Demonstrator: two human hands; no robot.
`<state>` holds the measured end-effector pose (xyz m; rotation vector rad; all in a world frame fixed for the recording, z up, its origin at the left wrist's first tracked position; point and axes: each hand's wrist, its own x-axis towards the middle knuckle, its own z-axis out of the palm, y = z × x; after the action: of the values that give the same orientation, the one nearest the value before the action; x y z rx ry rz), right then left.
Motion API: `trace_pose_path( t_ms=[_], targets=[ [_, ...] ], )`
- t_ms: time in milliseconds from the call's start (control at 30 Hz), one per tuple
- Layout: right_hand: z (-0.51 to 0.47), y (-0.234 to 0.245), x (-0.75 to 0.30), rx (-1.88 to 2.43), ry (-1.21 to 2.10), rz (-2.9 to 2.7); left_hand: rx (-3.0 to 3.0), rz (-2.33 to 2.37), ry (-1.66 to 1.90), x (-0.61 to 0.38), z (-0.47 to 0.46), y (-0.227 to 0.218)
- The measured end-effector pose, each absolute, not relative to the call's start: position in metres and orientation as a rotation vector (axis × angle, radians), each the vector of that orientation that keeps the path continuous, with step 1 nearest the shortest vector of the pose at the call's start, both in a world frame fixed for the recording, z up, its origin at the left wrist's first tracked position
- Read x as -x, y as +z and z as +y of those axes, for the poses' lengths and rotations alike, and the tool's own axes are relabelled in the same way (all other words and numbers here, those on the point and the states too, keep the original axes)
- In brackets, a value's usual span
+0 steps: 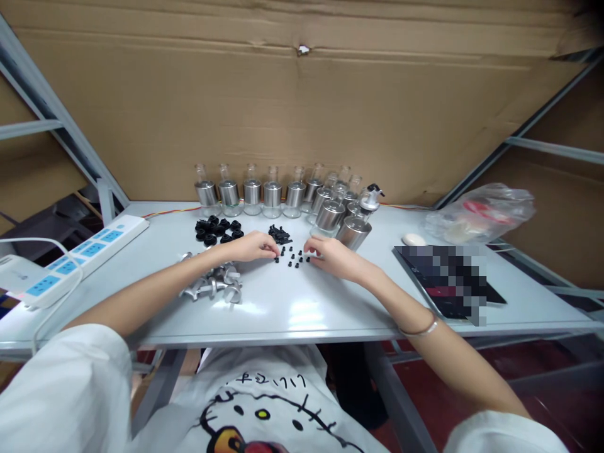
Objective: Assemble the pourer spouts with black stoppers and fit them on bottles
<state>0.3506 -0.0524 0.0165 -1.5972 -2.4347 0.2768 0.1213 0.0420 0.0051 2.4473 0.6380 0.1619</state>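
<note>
Several small black plug-like pieces (pixel 291 257) lie scattered on the table between my two hands. My left hand (pixel 253 246) comes in from the left, its fingertips drawn together at one small black piece (pixel 277 260). On the other side, my right hand (pixel 333 257) has its fingers curved and somewhat apart, with the thumb beside another black piece (pixel 308 259). Just beyond the hands is a small pile of longer black parts (pixel 279 234). Round black caps (pixel 218 230) are grouped past my left wrist. Silver metal pourer-like parts (pixel 214 283) lie heaped near my left forearm.
Glass bottles with metal sleeves (pixel 272 190) stand along the back; one at the right carries a silver-and-black top (pixel 372 197). A white power strip (pixel 87 258) sits at the left. On the right are a dark tablet-like slab (pixel 425 277), a white oval object (pixel 414 240) and a plastic bag (pixel 486 214).
</note>
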Motion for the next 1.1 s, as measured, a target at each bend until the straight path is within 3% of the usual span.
trace_pose_path(
  t_ms=[267, 1100],
  targets=[
    [-0.061, 0.008, -0.354, 1.778, 0.746, -2.084, -2.447, 0.770, 0.063, -0.120, 0.044, 0.004],
    [-0.034, 0.006, -0.329, 1.811, 0.607, -2.185, -2.392, 0.664, 0.110, -0.150, 0.046, -0.001]
  ],
)
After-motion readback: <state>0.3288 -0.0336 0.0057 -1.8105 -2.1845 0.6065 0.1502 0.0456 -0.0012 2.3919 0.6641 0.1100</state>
